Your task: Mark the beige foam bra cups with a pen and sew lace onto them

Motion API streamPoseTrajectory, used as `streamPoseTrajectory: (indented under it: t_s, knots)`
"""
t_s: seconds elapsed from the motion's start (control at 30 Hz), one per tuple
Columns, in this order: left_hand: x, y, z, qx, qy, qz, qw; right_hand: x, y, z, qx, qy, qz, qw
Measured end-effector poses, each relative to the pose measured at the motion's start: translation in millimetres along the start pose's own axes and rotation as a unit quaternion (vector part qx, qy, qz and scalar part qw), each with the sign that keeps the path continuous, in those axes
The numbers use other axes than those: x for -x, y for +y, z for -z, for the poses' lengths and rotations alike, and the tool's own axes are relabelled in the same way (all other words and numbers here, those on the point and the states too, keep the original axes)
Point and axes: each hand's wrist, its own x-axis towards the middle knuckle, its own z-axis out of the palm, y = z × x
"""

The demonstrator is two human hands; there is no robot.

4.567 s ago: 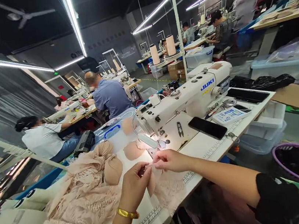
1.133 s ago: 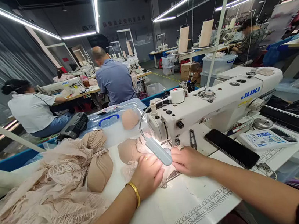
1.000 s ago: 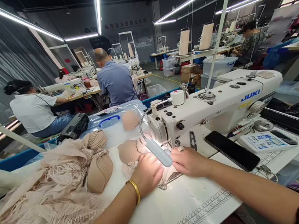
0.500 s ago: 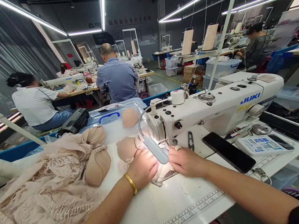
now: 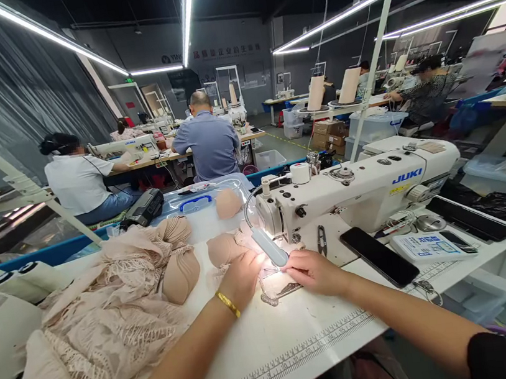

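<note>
In the head view, my left hand (image 5: 245,277), with a gold bracelet at the wrist, lies to the left of the needle area. Its fingers are bent over beige lace fabric (image 5: 220,272), and the fingertips are partly hidden behind the grey lamp (image 5: 270,248). My right hand (image 5: 316,273) is on the other side of the lamp, thumb and fingers pressed together at the fabric's edge. The white sewing machine (image 5: 350,182) stands over the work; its needle is hidden by the lamp. A beige bra cup (image 5: 224,249) is just beyond my left hand.
Left of my hands lie a heap of beige lace (image 5: 111,316) and stacked cups (image 5: 181,277). A black phone (image 5: 378,256), thread snips (image 5: 321,241) and a white box (image 5: 425,247) are on the right. A printed ruler (image 5: 286,360) runs along the front edge. Co-workers sit beyond.
My view has shifted, so the scene sits lower. My hands are slightly further apart, and more of the fabric beneath the lamp shows between them.
</note>
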Motion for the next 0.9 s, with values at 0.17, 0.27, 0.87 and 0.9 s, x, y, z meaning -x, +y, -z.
streamPoseTrajectory:
  t_s: [0.17, 0.27, 0.87, 0.9]
  knots:
    - [57, 71, 22.0, 0.133, 0.058, 0.029, 0.989, -2, -43, -21, -0.362, -0.032, -0.232, 0.902]
    - [94, 134, 23.5, 0.495, -0.021, 0.159, 0.854, 3, -72, -43, -0.446, 0.030, -0.239, 0.862]
    - [75, 152, 39.6, 0.816, 0.197, 0.468, 0.277, 78, -122, -54, -0.499, 0.119, -0.275, 0.813]
    - [74, 153, 40.1, 0.807, 0.200, 0.469, 0.298, 78, -122, -55, -0.501, 0.120, -0.273, 0.812]
